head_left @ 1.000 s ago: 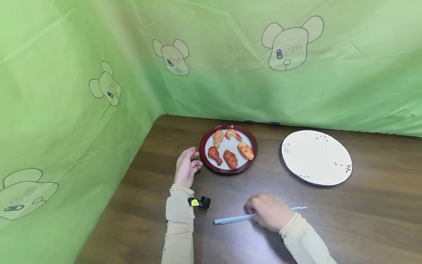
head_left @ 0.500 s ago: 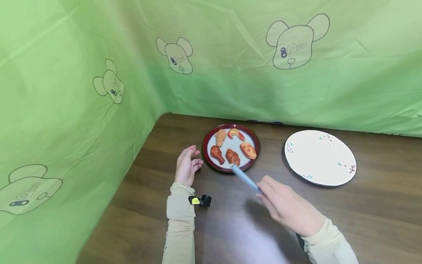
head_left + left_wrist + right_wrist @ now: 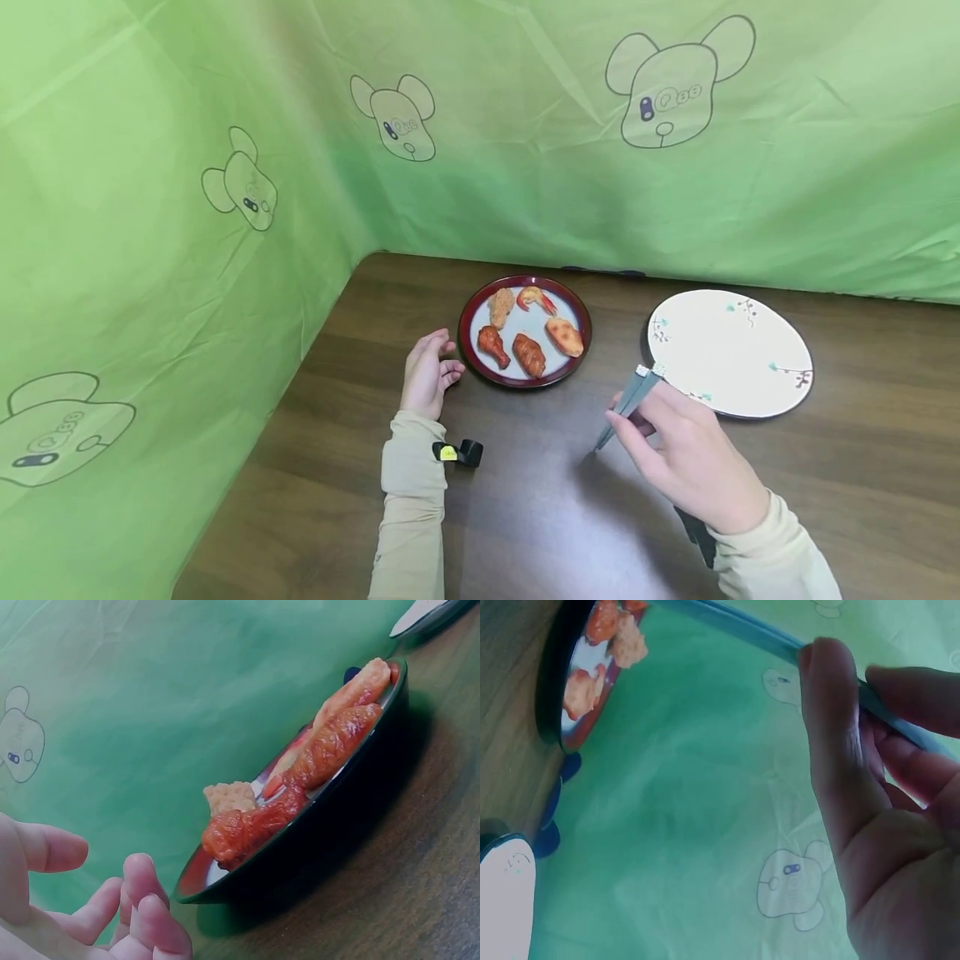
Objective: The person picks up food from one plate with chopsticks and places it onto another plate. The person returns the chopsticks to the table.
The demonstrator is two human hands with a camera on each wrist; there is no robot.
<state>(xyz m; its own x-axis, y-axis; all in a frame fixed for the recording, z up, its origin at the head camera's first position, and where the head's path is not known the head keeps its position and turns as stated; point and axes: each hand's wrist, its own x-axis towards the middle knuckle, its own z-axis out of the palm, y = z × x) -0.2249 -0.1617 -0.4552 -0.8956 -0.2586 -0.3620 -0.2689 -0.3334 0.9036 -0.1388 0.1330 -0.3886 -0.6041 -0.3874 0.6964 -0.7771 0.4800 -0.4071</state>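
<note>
My right hand (image 3: pixel 697 458) pinches a pair of blue-grey chopsticks (image 3: pixel 630 402) between thumb and fingers. They stand steeply tilted, whitish ends up, thin ends pointing down toward the table. In the right wrist view the chopsticks (image 3: pixel 742 626) run past the thumb and fingertips. My left hand (image 3: pixel 424 377) lies loosely curled beside the red-rimmed plate (image 3: pixel 464 329), holding nothing, its fingertips close to the rim. On that plate sit a glazed drumstick (image 3: pixel 492 347), a brown ridged piece (image 3: pixel 528 356), a breaded piece (image 3: pixel 501 308), a shrimp (image 3: pixel 536 300) and a browned oval slice (image 3: pixel 564 337).
A white plate (image 3: pixel 723 346) with small floral sprigs stands at the right, just beyond my right hand. A black strap mount (image 3: pixel 467 453) juts from the left wrist. Green cloth (image 3: pixel 495 208) with bear-head outlines walls off the table's back and left.
My right hand has lifted the chopsticks from low over the table and turned them from lying flat, through pointing at the red-rimmed plate, to steeply tilted. The left hand stays put.
</note>
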